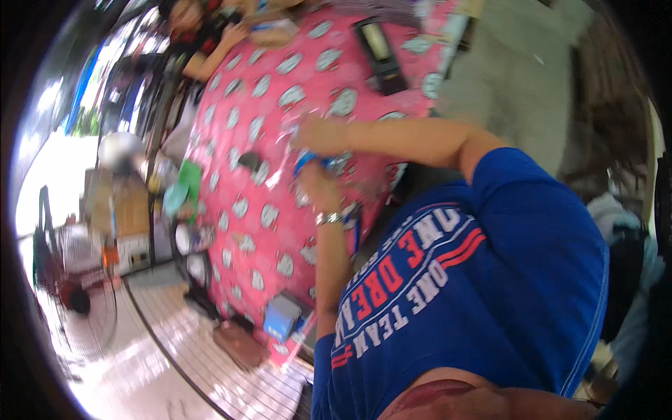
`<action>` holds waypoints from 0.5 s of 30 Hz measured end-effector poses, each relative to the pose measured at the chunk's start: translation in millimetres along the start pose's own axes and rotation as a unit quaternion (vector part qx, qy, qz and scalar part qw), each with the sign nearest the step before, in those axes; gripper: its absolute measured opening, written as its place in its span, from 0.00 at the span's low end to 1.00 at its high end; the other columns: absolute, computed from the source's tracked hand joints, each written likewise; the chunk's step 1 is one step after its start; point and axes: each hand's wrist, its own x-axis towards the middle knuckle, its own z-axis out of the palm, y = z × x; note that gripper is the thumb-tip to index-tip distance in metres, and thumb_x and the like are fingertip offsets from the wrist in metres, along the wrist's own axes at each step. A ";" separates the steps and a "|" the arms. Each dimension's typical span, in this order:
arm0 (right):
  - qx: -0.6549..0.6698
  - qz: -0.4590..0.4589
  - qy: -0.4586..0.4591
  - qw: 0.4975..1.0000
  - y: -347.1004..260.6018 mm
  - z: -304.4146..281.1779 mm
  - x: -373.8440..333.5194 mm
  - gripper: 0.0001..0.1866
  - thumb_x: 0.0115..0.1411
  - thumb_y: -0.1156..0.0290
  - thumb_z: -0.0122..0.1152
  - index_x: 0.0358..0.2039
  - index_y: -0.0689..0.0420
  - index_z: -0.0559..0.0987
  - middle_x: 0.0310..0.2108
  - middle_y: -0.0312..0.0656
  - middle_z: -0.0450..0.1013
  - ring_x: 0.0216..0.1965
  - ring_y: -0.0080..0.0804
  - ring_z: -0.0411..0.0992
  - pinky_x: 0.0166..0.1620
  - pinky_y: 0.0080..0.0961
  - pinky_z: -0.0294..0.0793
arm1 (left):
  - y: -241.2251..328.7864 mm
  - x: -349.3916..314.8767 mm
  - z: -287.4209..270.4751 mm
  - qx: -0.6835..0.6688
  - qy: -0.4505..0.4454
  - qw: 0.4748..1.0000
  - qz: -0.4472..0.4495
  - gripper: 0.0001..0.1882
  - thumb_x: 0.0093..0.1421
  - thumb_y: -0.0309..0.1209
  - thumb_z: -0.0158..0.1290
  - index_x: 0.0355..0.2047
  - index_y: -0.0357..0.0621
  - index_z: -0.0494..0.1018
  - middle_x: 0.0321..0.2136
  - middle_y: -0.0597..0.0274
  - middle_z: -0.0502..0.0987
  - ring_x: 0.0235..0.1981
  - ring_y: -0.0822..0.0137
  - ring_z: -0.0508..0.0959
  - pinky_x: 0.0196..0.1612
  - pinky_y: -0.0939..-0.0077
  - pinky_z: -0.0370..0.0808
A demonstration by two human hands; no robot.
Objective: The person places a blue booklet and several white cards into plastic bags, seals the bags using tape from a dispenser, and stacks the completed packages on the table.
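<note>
My two hands meet above a table [269,238] covered with a pink patterned cloth. My left hand [319,187], with a metal-band watch [329,218] at the wrist, has its fingers bent around a small blue item [308,160]. Just beyond it, my right hand [320,135] is closed on shiny clear plastic film [283,159], which spreads out beside the blue item. Motion blur and the fingers hide the item's exact kind. A dark grey flat piece [250,161] lies on the cloth to the left of my hands.
A black oblong device [381,56] lies at the table's far side. Across the table sits another person, a hand [234,33] near the edge. A blue box [282,318] and brown pouch [240,345] are nearer. Leftward stand a cardboard box [133,203] and a fan [78,301].
</note>
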 end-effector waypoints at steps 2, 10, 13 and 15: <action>-0.028 0.060 -0.026 0.997 -1.7 38.1 -6.9 0.07 0.49 0.66 0.55 0.21 0.53 0.79 0.31 0.40 0.75 0.42 0.37 0.73 0.47 0.42 0.70 | -6.9 20.4 -9.8 -0.095 0.052 0.994 -0.033 0.15 0.49 0.26 0.53 0.39 0.37 0.71 0.36 0.46 0.75 0.40 0.47 0.74 0.43 0.54 0.70; -0.052 0.112 0.030 0.992 -14.2 18.8 -43.5 0.08 0.48 0.65 0.56 0.22 0.51 0.81 0.35 0.37 0.72 0.46 0.32 0.67 0.51 0.34 0.64 | 21.3 42.6 -14.1 0.040 0.075 0.996 -0.025 0.30 0.47 0.22 0.57 0.53 0.38 0.64 0.47 0.40 0.68 0.44 0.43 0.73 0.43 0.53 0.72; -0.026 0.113 0.074 0.990 -9.8 31.2 -40.8 0.08 0.48 0.64 0.56 0.23 0.51 0.81 0.37 0.37 0.72 0.47 0.32 0.67 0.51 0.33 0.64 | 19.1 53.4 -34.2 0.094 -0.056 0.993 -0.043 0.27 0.49 0.27 0.57 0.51 0.39 0.67 0.48 0.41 0.68 0.43 0.45 0.74 0.42 0.53 0.72; -0.022 0.097 0.077 0.992 -10.2 31.6 -43.3 0.08 0.49 0.64 0.56 0.23 0.50 0.81 0.39 0.35 0.72 0.49 0.32 0.65 0.52 0.34 0.63 | 14.3 50.5 -36.3 0.143 -0.105 0.983 -0.053 0.22 0.54 0.35 0.54 0.48 0.38 0.71 0.47 0.43 0.68 0.40 0.45 0.75 0.40 0.54 0.73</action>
